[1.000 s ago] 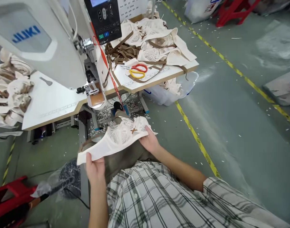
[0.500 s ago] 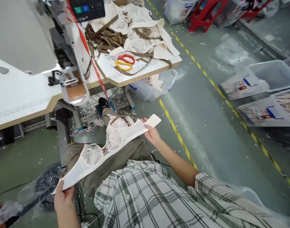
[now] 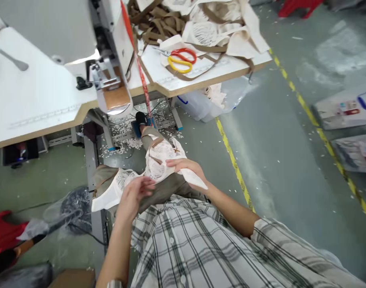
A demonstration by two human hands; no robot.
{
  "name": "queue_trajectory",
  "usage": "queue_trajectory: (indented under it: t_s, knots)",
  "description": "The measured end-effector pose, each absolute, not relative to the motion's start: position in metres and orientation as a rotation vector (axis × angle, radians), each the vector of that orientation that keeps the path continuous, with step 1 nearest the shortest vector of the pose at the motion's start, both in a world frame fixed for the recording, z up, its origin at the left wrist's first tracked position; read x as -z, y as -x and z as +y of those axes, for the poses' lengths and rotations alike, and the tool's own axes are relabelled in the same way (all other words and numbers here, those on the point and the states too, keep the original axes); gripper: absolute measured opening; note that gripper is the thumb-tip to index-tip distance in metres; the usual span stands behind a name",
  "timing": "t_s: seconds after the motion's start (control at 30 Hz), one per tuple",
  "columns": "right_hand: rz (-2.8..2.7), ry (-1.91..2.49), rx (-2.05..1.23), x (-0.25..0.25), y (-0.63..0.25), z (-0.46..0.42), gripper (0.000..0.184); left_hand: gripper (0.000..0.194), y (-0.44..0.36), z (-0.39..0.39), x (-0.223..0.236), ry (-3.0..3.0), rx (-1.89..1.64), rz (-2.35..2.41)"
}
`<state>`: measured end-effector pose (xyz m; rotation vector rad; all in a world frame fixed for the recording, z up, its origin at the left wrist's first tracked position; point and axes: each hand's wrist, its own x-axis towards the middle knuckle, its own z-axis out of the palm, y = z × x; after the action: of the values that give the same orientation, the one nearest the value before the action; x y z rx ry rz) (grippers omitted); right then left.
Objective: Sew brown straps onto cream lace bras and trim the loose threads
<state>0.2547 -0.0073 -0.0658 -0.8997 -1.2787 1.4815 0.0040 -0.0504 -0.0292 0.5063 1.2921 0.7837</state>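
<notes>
A white lace bra point(image 3: 106, 197) with brown straps lies across my lap, its wings no longer in one straight line. My right hand point(image 3: 187, 166) grips it near the right cup, fingers laid over the fabric and the end of the wing sticking out below the palm. Over the middle of the bra hovers my left hand point(image 3: 136, 194), fingers loosely bent and apart, slightly blurred. Whether its fingertips touch the fabric is hard to see. The left wing rests loose on my thigh.
A sewing machine point(image 3: 111, 86) stands on the white table point(image 3: 51, 104) ahead. Scissors with red and yellow handles point(image 3: 183, 60) lie beside a pile of bras and brown straps point(image 3: 207, 34). Under the table is a clear plastic bin point(image 3: 197, 106). More bins point(image 3: 345, 108) stand right, past yellow floor tape.
My left hand has let go of the left wing's end and moved right to the middle. My right hand has slid inward toward the cup. The stretched bra has slackened onto my lap.
</notes>
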Motion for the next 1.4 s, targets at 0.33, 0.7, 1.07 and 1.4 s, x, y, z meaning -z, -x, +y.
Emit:
queue_trajectory:
  t_s: [0.33, 0.7, 1.07, 1.4]
  knots:
    - [-1.869, 0.523, -1.001, 0.067, -0.233, -0.008, 0.02, 0.042, -0.042, -0.035, 0.021, -0.36, -1.004, 1.191]
    - [-1.445, 0.724, -1.156, 0.058, -0.258, -0.005, 0.043, 0.037, -0.035, -0.041, 0.016, -0.369, -1.092, 1.164]
    - [-1.964, 0.993, -0.732, 0.021, -0.222, 0.005, 0.027, 0.035, -0.04, -0.042, 0.018, -0.458, -1.116, 1.19]
    - [-1.775, 1.082, -0.634, 0.031, -0.214, 0.015, 0.013, 0.033, -0.045, -0.045, 0.016, -0.503, -1.111, 1.244]
